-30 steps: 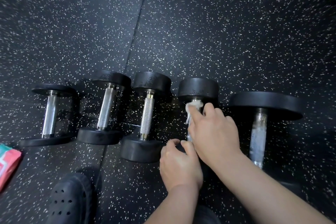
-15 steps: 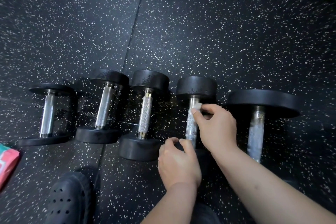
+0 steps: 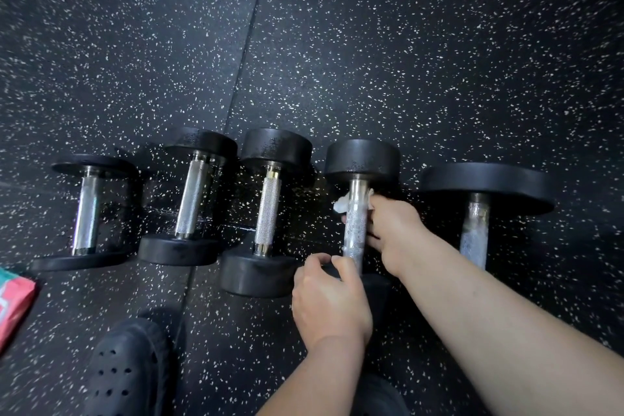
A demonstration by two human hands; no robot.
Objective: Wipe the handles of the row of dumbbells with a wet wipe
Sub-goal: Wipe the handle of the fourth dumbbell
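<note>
Wipe packet [image 3: 13, 307] at the far left edge. First handle [image 3: 84, 213], second handle [image 3: 192, 199] and third handle [image 3: 268, 209] look dry, likely yet to do.

Fourth dumbbell [image 3: 354, 230]: your left hand [image 3: 332, 300] curls its fingers over the near end. Your right hand [image 3: 395, 233] grips the wet wipe [image 3: 341, 204] round the bar's far part.

Fifth handle [image 3: 474, 236] glistens, probably done.

Gaps between weights are tight. The floor [image 3: 405, 61] lies open beyond the row.

The floor [image 3: 422, 54] is black with fine white speckles. The dumbbells [image 3: 192, 199] have matt black heads and silvery handles; the middle dumbbell [image 3: 268, 213] shows cross-hatched knurling and brass-coloured collars. The wet wipe [image 3: 341, 204] is white. The packet [image 3: 15, 300] at the near left is coral pink with teal. The clog [image 3: 128, 371] is black
</note>
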